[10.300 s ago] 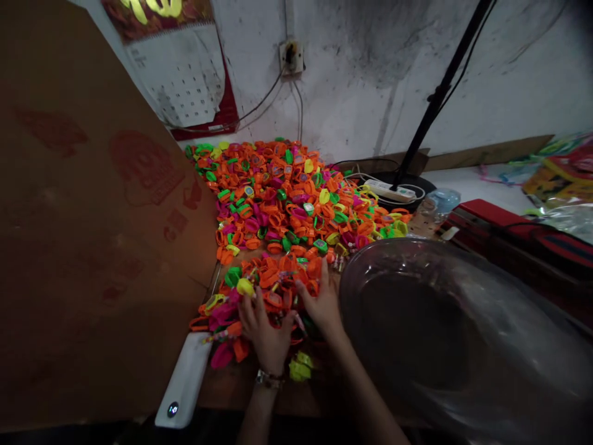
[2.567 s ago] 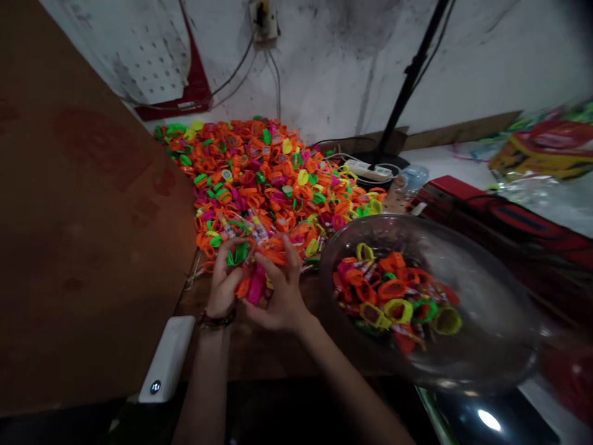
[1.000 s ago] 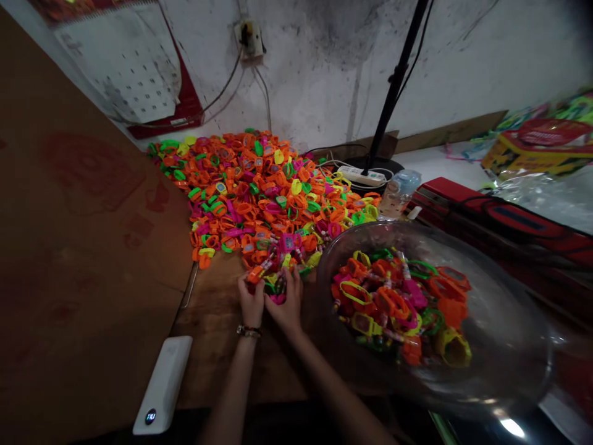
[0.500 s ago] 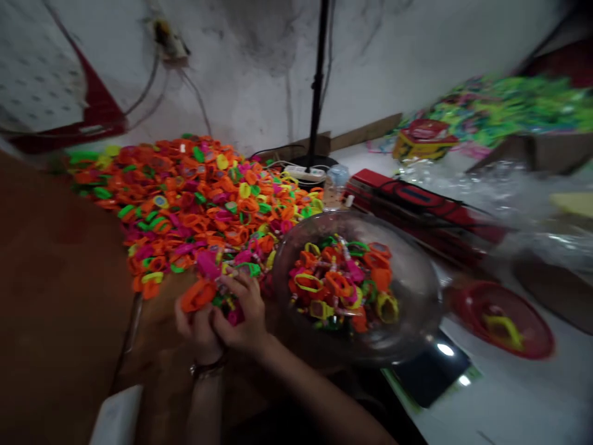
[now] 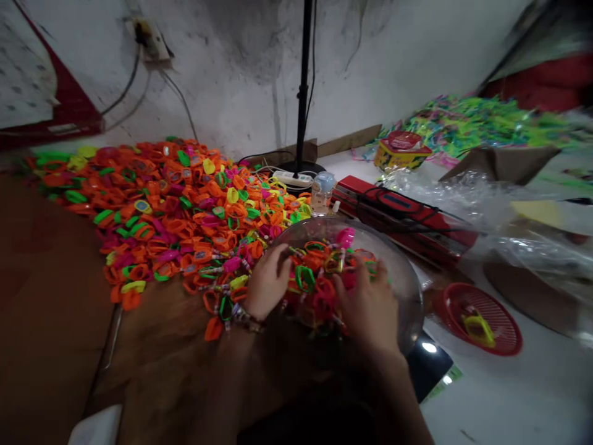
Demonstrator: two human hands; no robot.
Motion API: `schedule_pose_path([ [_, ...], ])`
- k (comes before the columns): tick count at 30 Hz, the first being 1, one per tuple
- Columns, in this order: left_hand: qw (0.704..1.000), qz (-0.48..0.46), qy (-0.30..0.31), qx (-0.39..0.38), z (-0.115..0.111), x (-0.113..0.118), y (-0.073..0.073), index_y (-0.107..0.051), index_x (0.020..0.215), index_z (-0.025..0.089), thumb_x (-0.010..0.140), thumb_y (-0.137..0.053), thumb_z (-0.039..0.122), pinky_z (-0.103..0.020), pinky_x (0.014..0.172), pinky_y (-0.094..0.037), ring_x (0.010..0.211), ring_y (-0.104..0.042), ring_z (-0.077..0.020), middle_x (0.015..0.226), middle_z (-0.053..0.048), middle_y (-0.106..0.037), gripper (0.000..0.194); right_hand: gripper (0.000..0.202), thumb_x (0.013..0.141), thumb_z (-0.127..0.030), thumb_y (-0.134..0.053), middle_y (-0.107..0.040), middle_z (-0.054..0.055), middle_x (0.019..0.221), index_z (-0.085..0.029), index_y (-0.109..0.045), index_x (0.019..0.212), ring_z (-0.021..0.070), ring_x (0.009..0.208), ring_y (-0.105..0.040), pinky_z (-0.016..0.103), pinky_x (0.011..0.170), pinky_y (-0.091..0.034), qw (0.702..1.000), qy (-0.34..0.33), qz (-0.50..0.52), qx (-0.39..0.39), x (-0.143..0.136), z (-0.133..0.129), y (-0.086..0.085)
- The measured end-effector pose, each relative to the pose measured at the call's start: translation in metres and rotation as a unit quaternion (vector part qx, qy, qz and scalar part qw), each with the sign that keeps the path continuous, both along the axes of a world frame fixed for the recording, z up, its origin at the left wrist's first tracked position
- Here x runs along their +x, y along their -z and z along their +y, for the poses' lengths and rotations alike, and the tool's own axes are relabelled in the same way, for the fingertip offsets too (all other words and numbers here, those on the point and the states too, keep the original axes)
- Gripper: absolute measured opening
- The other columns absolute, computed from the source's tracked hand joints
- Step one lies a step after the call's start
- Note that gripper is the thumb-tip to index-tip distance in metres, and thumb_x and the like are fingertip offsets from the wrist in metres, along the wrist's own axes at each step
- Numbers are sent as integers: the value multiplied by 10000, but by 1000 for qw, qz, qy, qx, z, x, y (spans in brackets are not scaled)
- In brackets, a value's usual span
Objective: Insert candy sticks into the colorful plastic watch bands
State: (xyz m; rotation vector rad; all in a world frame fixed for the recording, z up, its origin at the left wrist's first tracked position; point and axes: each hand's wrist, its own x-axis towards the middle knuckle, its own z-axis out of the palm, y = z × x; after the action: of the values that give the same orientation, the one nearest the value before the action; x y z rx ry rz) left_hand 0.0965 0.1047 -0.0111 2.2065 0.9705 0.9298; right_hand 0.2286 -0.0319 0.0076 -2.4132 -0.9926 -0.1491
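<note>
A large greyish, shiny bowl [image 5: 410,296] holds a heap of brightly coloured plastic toy watches [image 5: 304,278], orange, green, yellow and pink, some joined to small wrapped pieces. My left hand [image 5: 269,281] is at the bowl's left side, thumb and fingers apart, with nothing visible in it. Over the right part of the heap, my right hand [image 5: 370,303] spreads its fingers; its palm side is hidden. A pink toy watch [image 5: 345,238] rests at the back of the heap. Left of the bowl lies a much larger pile of toy watches [image 5: 185,213], spilling forward beside my left wrist.
Behind the bowl stand a small clear jar [image 5: 322,193], a black pole [image 5: 303,93] and a white power strip [image 5: 293,179]. A red sealing machine [image 5: 403,213] lies behind right. A red basket [image 5: 509,334] and clear plastic film [image 5: 477,185] are at right.
Both hands have moved right from the front of the large pile to the bowl. The toy watches they held, orange and pink among them, have been let go. The view has shifted slightly.
</note>
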Motion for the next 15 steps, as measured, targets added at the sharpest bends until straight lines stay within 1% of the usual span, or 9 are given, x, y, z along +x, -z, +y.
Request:
schedule_pose_path([
  [3,988,10,-154,-6,13,-76,12,-585,1115,175,876,-459,342,-406,952,-465,1074,-594,-233,1128,-113,-636,317,445,852,-334,-531,-444,238,1309,-133,-521,1249,381,1147,-491,559,859,-441,990,-39,-65,116,-12,-16,-13],
  [5,958,92,-273,-10,13,-121,28,-560,1181,145,802,-569,395,-488,1017,-390,1187,-515,-302,1220,-165,-576,455,401,849,-282,-533,-496,183,1261,-172,-521,1234,319,1150,-499,508,899,-451,964,-131,-68,223,-38,-20,-16],
  [7,927,199,-314,-42,5,-147,50,-436,1340,153,682,-704,415,-567,1055,-297,1321,-342,-383,1411,-209,-389,757,382,849,-198,-503,-549,142,1187,-198,-513,1231,246,1101,-539,411,894,-486,922,-274,-17,273,-79,-17,-9],
  [8,916,242,-311,-71,0,-152,61,-360,1398,179,654,-731,400,-596,1051,-275,1349,-273,-412,1476,-207,-284,860,385,849,-152,-461,-568,132,1158,-198,-510,1228,216,1069,-560,367,880,-501,898,-352,28,262,-101,-10,-2],
  [9,908,275,-300,-96,-6,-152,72,-296,1432,215,672,-721,385,-622,1041,-263,1362,-231,-429,1515,-191,-198,887,395,846,-129,-429,-579,137,1154,-186,-513,1228,201,1042,-577,340,861,-514,873,-433,77,212,-124,-1,8],
  [10,901,297,-295,-110,-11,-150,80,-258,1447,252,722,-676,371,-644,1031,-253,1368,-211,-432,1536,-167,-146,844,416,833,-114,-425,-583,156,1160,-169,-517,1236,213,1021,-588,347,838,-524,865,-469,99,149,-144,11,19],
  [11,897,311,-293,-112,-14,-146,87,-245,1449,278,775,-617,354,-653,1026,-247,1371,-213,-421,1543,-148,-133,774,463,815,-102,-436,-565,199,1196,-141,-498,1272,254,1038,-584,390,822,-526,880,-457,100,82,-160,26,31],
  [13,898,318,-291,-90,-17,-138,93,-262,1438,288,821,-553,336,-637,1044,-234,1372,-244,-380,1534,-140,-176,684,557,799,-52,-422,-451,261,1336,-130,-433,1350,334,1177,-499,490,874,-475,934,-342,103,-24,-175,57,55],
  [15,911,301,-276,-64,-13,-138,94,-292,1422,250,761,-635,358,-580,1072,-248,1375,-254,-352,1515,-162,-206,752,638,777,-9,-406,-375,255,1405,-151,-369,1398,350,1259,-419,533,941,-403,954,-277,103,-53,-172,85,74],
])
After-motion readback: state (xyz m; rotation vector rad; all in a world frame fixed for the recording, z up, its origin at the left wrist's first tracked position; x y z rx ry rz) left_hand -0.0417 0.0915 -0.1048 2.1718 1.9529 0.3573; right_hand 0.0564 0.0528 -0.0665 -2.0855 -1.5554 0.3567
